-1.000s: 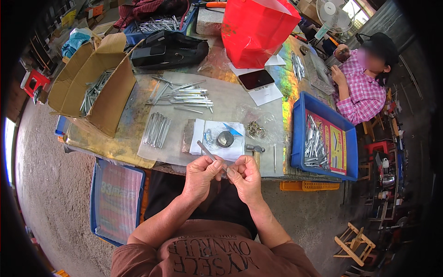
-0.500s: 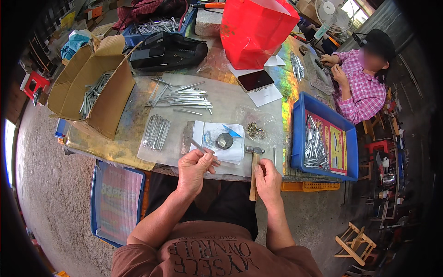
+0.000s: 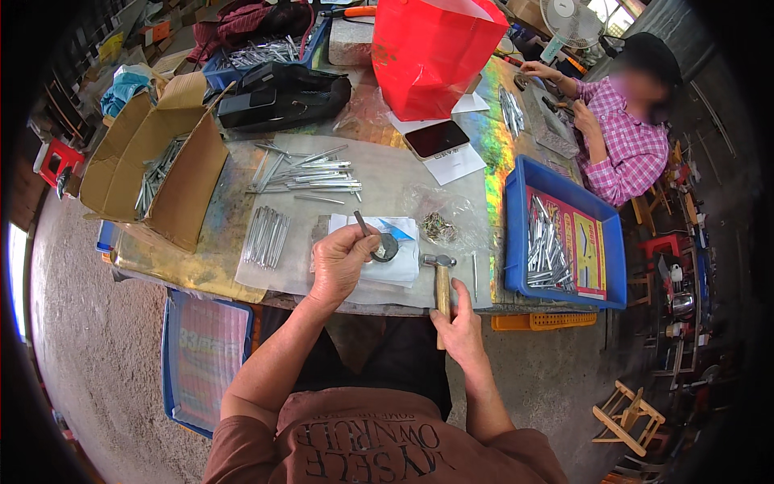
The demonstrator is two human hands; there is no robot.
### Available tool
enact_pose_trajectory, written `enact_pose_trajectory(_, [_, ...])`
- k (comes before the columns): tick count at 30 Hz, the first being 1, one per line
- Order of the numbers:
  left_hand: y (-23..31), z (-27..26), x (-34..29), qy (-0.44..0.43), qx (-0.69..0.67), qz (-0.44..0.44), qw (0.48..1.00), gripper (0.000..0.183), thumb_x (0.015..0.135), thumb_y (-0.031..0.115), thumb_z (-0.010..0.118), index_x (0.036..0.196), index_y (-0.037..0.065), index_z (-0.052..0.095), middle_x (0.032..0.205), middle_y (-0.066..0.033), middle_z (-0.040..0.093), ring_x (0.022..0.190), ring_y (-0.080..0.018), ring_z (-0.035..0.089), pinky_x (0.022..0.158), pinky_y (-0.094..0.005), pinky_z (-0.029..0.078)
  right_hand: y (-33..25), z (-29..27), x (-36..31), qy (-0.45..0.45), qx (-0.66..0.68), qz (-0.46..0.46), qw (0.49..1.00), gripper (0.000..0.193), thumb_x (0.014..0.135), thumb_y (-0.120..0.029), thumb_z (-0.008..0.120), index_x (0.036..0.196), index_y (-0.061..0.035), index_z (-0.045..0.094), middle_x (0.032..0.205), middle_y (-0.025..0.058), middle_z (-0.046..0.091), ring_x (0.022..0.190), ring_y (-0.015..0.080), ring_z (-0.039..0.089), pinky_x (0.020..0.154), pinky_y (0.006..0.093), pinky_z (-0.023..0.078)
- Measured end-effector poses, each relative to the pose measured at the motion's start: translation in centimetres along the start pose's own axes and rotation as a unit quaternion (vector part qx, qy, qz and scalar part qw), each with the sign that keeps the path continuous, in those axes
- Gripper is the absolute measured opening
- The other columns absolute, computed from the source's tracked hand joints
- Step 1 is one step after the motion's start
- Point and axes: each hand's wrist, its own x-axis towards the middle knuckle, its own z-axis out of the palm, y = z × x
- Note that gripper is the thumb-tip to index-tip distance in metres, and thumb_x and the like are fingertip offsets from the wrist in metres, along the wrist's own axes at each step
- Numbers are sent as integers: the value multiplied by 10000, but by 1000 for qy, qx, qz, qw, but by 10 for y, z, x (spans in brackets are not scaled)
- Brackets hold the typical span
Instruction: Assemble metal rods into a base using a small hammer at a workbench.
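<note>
Pinched in my left hand [image 3: 339,264] is a short dark metal rod [image 3: 360,223], its top tilted left. The hand partly covers a round dark metal block [image 3: 386,248] on white paper sheets [image 3: 393,273]; whether the rod's lower end touches the block is hidden. My right hand [image 3: 459,327] grips a hammer [image 3: 443,292] by its wooden handle, near the table's front edge, head pointing away from me. Beyond the hammer, small brass-coloured parts [image 3: 438,228] lie on clear plastic. One thin silver rod [image 3: 475,277] lies right of the hammer head.
Silver rods lie in a neat row [image 3: 267,236] and a loose pile [image 3: 318,173]. A cardboard box [image 3: 191,181] stands left, a blue tray [image 3: 516,230] right. A phone [image 3: 436,139] and red bag [image 3: 431,64] are behind. A person in a checked shirt [image 3: 629,157] works at right.
My left hand has moved forward and slightly left with the rod, which now stands steeper beside the block. My right hand has shifted slightly left and down the hammer handle, fingers less closed.
</note>
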Motion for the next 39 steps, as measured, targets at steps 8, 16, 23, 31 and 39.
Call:
enact_pose_trajectory(8, [0, 2, 1, -5, 20, 9, 1000, 66, 757, 38, 599, 792, -18, 607, 643, 8, 553, 565, -33, 459, 502, -180, 392, 8, 3, 1, -43, 247, 54, 966, 515, 766, -83, 561, 1214, 12, 325, 617, 54, 501, 498, 109, 514, 390, 225, 401])
enact_pose_trajectory(16, [0, 0, 1, -29, 105, 57, 992, 53, 764, 20, 578, 784, -23, 601, 676, -6, 555, 592, -49, 483, 521, -177, 401, 17, -3, 3, -70, 424, 94, 898, 392, 755, -60, 572, 1105, 47, 433, 620, 43, 501, 442, 101, 471, 375, 204, 383])
enact_pose_trajectory(23, [14, 1, -1, -45, 175, 123, 976, 76, 728, 28, 602, 796, -7, 604, 676, -68, 584, 597, -122, 535, 547, -240, 422, 7, -15, -5, -66, 392, -3, 918, 423, 771, -67, 556, 1146, 44, 396, 635, 47, 501, 467, 95, 477, 391, 209, 388])
enact_pose_trajectory(31, [15, -2, 6, -99, 256, 187, 943, 76, 718, 59, 602, 785, 22, 604, 671, -107, 573, 621, -228, 557, 569, -296, 433, -48, -44, -5, -52, 201, -185, 960, 491, 810, -70, 534, 1247, 2, 324, 750, 28, 503, 500, 68, 463, 416, 184, 373])
enact_pose_trajectory(39, [15, -3, 5, -96, 269, 208, 936, 77, 711, 41, 610, 782, 14, 601, 689, -104, 589, 628, -210, 575, 574, -283, 444, -127, -87, -8, 22, -81, -389, 917, 427, 741, -4, 585, 1142, 52, 448, 972, 201, 575, 814, 239, 602, 683, 284, 470])
